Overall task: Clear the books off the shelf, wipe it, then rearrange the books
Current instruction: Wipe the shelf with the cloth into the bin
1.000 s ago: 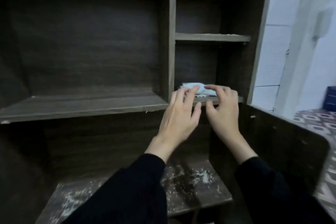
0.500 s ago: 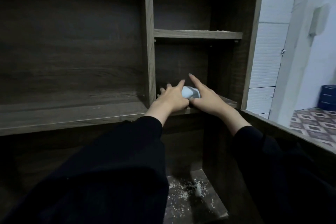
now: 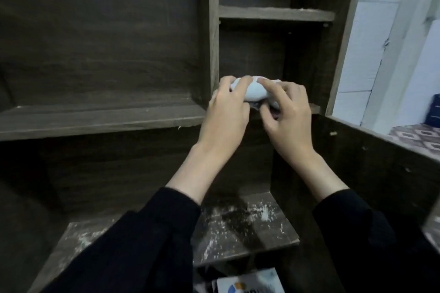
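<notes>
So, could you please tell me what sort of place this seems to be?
Probably an indoor room, perhaps in a home: a dark wooden shelf unit stands beside a white wall, with patterned floor tiles at the right. The left hand and right hand grip a pale blue cloth there.

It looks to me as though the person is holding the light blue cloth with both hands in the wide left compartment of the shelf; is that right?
Not quite. The left hand and right hand do both hold the light blue cloth, but in the narrow right compartment, to the right of the upright divider, as the head view shows.
</notes>
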